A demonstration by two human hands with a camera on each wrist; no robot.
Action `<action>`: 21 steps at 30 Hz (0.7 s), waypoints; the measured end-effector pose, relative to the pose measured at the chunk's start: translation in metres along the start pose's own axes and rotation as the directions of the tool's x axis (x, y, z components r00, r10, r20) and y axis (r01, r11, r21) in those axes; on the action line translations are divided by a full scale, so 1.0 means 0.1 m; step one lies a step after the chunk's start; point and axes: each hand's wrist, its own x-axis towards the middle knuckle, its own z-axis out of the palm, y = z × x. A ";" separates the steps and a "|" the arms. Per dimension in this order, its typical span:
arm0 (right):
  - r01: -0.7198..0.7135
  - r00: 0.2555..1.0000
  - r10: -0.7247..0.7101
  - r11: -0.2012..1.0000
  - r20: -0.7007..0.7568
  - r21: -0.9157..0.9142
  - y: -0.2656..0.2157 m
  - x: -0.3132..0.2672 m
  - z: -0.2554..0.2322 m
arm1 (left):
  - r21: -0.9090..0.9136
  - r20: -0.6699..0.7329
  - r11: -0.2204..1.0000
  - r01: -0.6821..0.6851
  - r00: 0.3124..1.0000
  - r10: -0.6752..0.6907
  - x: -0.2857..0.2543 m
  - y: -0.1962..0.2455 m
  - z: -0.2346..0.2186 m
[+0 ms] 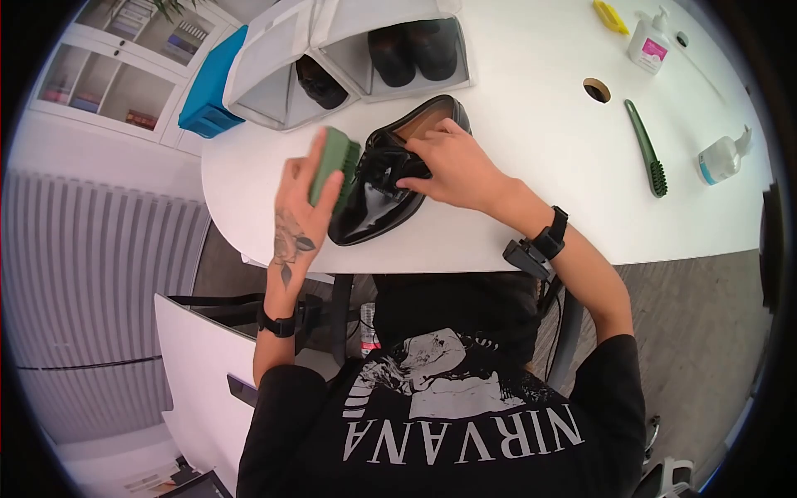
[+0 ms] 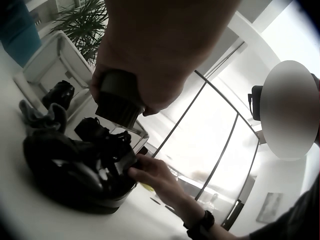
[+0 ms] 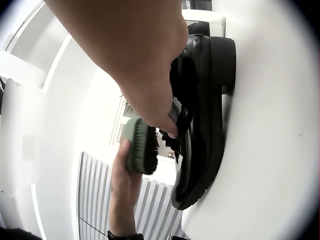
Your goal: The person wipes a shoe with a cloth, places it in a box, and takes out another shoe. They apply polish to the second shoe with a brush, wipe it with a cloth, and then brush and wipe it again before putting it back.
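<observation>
A glossy black lace-up shoe (image 1: 383, 187) lies on the white table, its toe pointing toward the near left. My left hand (image 1: 300, 195) grips a green-backed brush (image 1: 334, 168), dark bristles facing the shoe's laced side. In the right wrist view the brush (image 3: 141, 146) stands beside the laces, bristles toward the shoe (image 3: 199, 125). My right hand (image 1: 457, 166) reaches over the opening and pinches the shoe's upper by the laces and tongue. The left wrist view has the brush (image 2: 120, 100) just above the laces, with the right hand (image 2: 159, 179) at the shoe's far side.
Two pale storage boxes (image 1: 332, 108) holding dark shoes stand behind the shoe, beside a blue box (image 1: 214, 87). Rightward lie a long-handled green brush (image 1: 643, 149), a pump bottle (image 1: 650, 41), another bottle (image 1: 721, 159) and a yellow object (image 1: 610, 17). A cable hole (image 1: 596, 90) pierces the tabletop.
</observation>
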 end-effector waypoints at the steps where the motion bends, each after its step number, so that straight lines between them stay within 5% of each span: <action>1: 0.003 1.000 -0.002 1.000 -0.022 0.020 0.04 0.01 0.02 | 0.095 0.075 0.993 -0.063 0.996 0.056 -0.09 -0.06 0.03; 6: -0.014 0.999 0.015 0.999 -0.029 0.035 0.08 0.02 0.05 | 0.174 0.253 0.975 -0.136 0.963 0.089 -0.52 -0.27 -0.17; 14: 0.002 1.000 -0.004 0.998 0.030 0.068 0.10 0.04 0.00 | 0.200 0.219 0.831 -0.520 0.850 0.479 -0.29 -0.06 0.16; 17: 0.008 0.999 -0.010 0.999 0.040 0.048 0.09 0.04 -0.03 | 0.234 0.269 0.889 -0.394 0.905 0.330 -0.34 -0.22 0.01; 21: 0.005 1.000 -0.006 0.999 0.015 0.041 0.10 0.04 0.02 | 0.181 0.207 0.982 -0.054 0.978 0.016 -0.50 -0.33 -0.18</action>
